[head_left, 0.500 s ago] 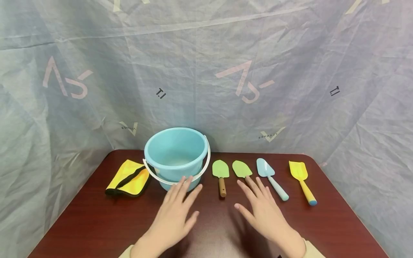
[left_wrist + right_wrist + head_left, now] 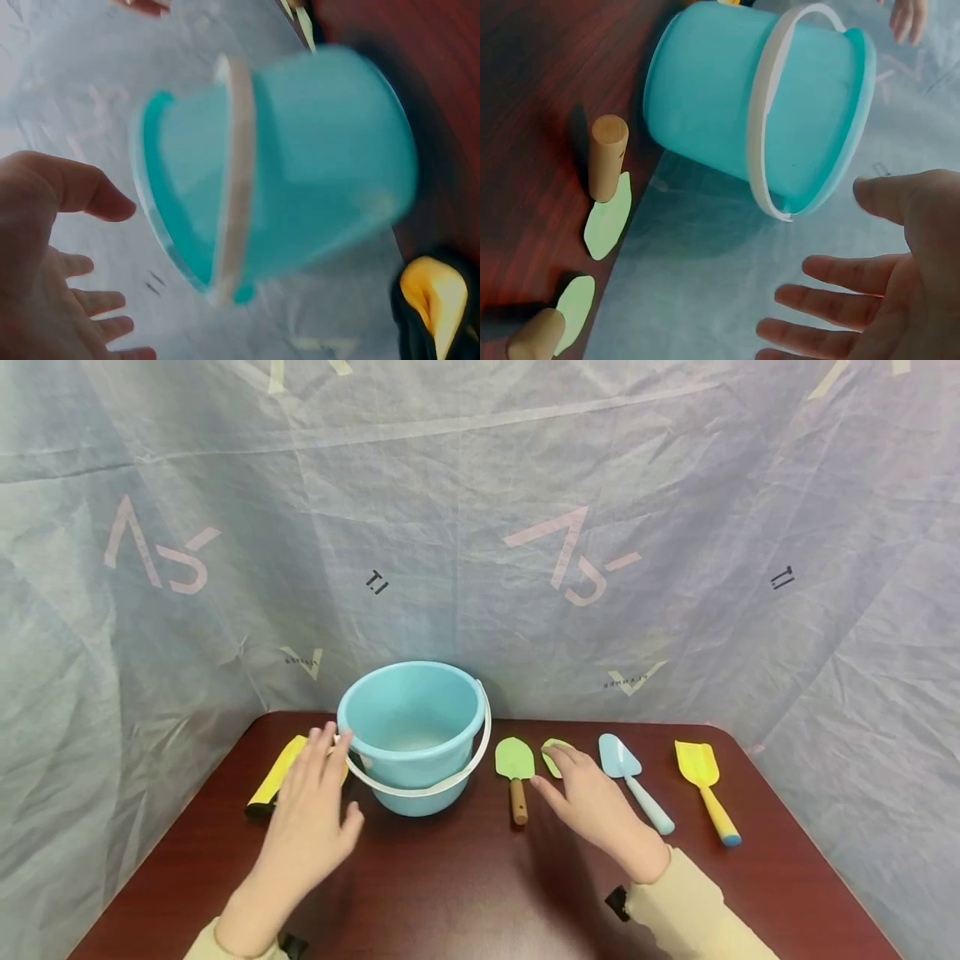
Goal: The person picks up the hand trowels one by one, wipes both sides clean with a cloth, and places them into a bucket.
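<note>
A light blue bucket point(image 2: 420, 768) with a white handle point(image 2: 480, 752) stands upright at the back of the table. My left hand point(image 2: 300, 827) is raised just left of it, fingers spread and holding nothing; it overlaps the yellow fabric piece with black trim point(image 2: 279, 770). In the left wrist view, the thumb point(image 2: 105, 196) points at the bucket's rim with a gap between. My right hand point(image 2: 596, 802), also with straight fingers and nothing held, hovers over a green trowel point(image 2: 553, 758), hiding its wooden handle. Another green trowel point(image 2: 514, 758) lies between that hand and the bucket.
To the right lie a pale blue trowel point(image 2: 619, 756) and a yellow toy shovel point(image 2: 699, 764), both with their handles toward me. A wrinkled grey cloth point(image 2: 450, 568) with printed letters hangs behind the dark red table point(image 2: 435, 893).
My left hand has moved left, from in front of the bucket to beside it, now covering part of the yellow fabric piece. The right hand has shifted slightly left and farther over the green trowel.
</note>
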A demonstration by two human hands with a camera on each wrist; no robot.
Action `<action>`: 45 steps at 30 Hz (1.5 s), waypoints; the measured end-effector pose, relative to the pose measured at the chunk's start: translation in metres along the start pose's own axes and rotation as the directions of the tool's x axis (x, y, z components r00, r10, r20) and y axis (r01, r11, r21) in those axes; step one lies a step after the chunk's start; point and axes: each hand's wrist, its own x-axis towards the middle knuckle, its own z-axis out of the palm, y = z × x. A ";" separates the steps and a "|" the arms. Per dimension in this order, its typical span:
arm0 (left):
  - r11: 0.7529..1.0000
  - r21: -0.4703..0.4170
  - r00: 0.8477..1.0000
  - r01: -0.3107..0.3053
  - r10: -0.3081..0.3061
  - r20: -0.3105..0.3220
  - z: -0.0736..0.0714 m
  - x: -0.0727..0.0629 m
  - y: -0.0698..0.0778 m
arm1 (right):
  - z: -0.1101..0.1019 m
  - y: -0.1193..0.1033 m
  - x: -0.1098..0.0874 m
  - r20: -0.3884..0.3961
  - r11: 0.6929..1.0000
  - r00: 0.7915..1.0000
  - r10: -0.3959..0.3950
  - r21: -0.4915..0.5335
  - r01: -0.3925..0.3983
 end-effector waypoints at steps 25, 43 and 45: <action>0.937 0.108 0.836 0.333 -0.346 0.426 0.082 0.012 -0.131 | 0.089 0.033 0.053 0.293 0.946 0.904 0.313 -0.010 -0.324; 0.837 0.304 0.658 0.455 -0.546 0.518 0.097 0.017 -0.135 | 0.114 0.034 0.066 0.307 0.906 0.857 0.414 -0.052 -0.420; 0.846 0.311 0.672 0.433 -0.533 0.514 0.098 0.017 -0.140 | 0.113 0.035 0.066 0.319 0.906 0.853 0.414 -0.055 -0.419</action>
